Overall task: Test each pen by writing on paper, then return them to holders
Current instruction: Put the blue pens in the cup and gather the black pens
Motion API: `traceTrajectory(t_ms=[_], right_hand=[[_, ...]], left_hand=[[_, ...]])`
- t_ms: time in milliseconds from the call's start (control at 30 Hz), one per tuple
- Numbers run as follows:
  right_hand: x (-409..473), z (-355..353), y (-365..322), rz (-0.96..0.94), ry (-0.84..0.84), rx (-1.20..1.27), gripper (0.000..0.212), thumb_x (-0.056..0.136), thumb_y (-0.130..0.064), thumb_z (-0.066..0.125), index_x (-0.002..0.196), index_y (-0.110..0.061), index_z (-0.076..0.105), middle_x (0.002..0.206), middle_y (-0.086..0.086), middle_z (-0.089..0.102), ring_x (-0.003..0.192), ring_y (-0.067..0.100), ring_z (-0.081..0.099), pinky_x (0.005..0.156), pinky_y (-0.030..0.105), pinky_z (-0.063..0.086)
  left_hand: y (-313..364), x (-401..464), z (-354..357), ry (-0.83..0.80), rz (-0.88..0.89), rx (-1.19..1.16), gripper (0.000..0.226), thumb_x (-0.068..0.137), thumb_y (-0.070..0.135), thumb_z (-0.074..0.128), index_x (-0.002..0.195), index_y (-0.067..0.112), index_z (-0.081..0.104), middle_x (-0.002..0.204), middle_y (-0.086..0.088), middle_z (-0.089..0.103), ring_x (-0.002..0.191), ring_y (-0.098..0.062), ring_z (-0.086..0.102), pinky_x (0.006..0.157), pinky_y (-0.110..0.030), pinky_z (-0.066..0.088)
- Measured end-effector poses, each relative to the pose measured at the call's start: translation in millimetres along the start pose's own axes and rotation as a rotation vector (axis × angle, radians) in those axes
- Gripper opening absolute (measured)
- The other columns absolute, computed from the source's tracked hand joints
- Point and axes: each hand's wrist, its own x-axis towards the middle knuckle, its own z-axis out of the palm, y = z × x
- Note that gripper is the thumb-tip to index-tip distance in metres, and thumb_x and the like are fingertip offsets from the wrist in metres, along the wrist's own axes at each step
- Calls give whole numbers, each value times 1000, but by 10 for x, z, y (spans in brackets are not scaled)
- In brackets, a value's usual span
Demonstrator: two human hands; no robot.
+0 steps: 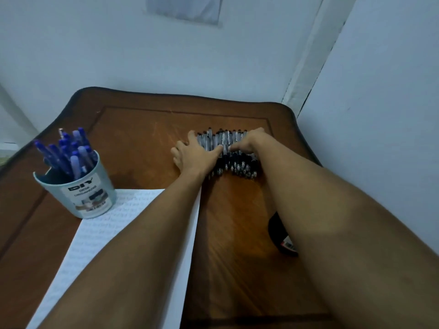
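A pile of several black-and-clear pens (234,162) lies on the wooden table (142,129) toward its far right. My left hand (193,154) lies on the left side of the pile, its fingers spread and its thumb reaching across the pens. My right hand (248,142) curls over the right side, its fingers hooked round the pens. A pale green holder (80,195) full of blue pens (71,153) stands at the left. A written sheet of paper (104,233) lies under my left forearm.
A black holder (280,236) with a red label lies on the table at the right, mostly hidden by my right forearm. White walls close in behind and to the right of the table.
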Motion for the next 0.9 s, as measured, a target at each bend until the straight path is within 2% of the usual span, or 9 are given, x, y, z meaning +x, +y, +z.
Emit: traceTrajectory(t_ms=[67, 133, 167, 267, 467, 767, 900], right_hand=[[30, 14, 14, -12, -25, -11, 123, 80, -55, 76, 157, -7, -7, 160, 28, 16, 142, 48, 30, 113, 55, 36], [52, 29, 27, -58, -52, 54, 112, 83, -45, 78, 157, -4, 5, 160, 25, 21, 143, 45, 31, 113, 53, 35], [72, 40, 38, -62, -39, 52, 112, 82, -45, 78, 158, -5, 6, 160, 24, 21, 143, 46, 31, 113, 53, 34], [55, 62, 55, -1, 45, -14, 124, 78, -53, 78, 157, -10, -8, 159, 29, 20, 140, 52, 30, 112, 59, 36], [3, 52, 58, 10, 50, -9, 130, 72, -54, 83, 156, -10, -7, 155, 30, 26, 137, 52, 35, 109, 60, 40], [-31, -20, 168, 60, 77, 8, 118, 82, -47, 78, 157, -11, -6, 154, 30, 26, 137, 48, 35, 106, 54, 40], [-44, -23, 183, 62, 75, 17, 120, 80, -46, 80, 157, -11, -6, 153, 29, 26, 137, 46, 34, 106, 53, 41]], left_hand=[[15, 51, 13, -2, -11, 14, 87, 83, 62, 65, 151, 23, 28, 147, -18, 33, 136, -35, 27, 111, -42, 26], [36, 80, 32, -9, -16, 39, 88, 82, 63, 65, 151, 22, 27, 148, -19, 32, 137, -36, 26, 111, -43, 26], [53, 89, 42, -17, -18, 54, 90, 82, 63, 65, 151, 22, 26, 148, -20, 31, 137, -36, 26, 111, -43, 27], [101, 115, 49, -40, -38, 104, 94, 81, 65, 66, 152, 22, 23, 149, -21, 29, 137, -37, 27, 111, -43, 28], [155, 126, 57, -50, -54, 168, 96, 80, 66, 68, 151, 21, 22, 148, -23, 28, 136, -38, 27, 110, -43, 28], [193, 141, 102, -59, -56, 198, 101, 76, 67, 70, 152, 23, 20, 149, -23, 26, 135, -39, 26, 109, -44, 27], [212, 129, 147, -57, -57, 225, 106, 73, 70, 71, 152, 24, 17, 149, -24, 25, 134, -39, 26, 109, -44, 27]])
